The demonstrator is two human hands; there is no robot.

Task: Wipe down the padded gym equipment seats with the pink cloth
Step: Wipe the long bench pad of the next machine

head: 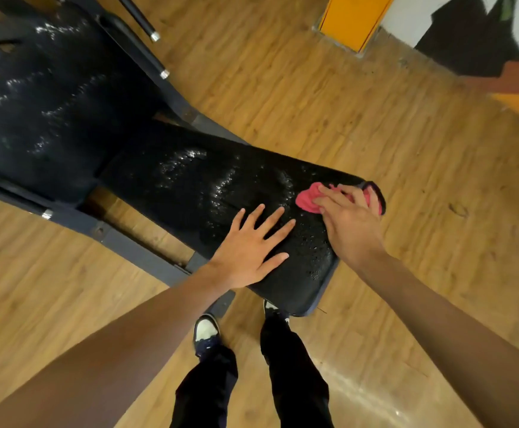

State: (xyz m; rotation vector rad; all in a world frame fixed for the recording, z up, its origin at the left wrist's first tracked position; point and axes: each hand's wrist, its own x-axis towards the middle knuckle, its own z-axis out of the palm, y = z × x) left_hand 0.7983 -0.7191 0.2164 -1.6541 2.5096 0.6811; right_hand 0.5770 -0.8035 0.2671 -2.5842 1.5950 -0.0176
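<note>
A black padded seat (190,183) runs across the middle of the view, wet with shiny droplets. Behind it at upper left a second black pad (45,103) also glistens. The pink cloth (307,199) lies bunched at the seat's right end. My right hand (349,217) presses down on the cloth, fingers curled over it. Flat on the seat's near edge rests my left hand (253,245), fingers spread, holding nothing.
A dark metal frame (128,245) supports the pads, with chrome-tipped bars (156,37) at the top. The floor (406,180) is wood-look planks. My feet (206,332) stand just below the seat's end. An orange panel (353,20) stands at upper right.
</note>
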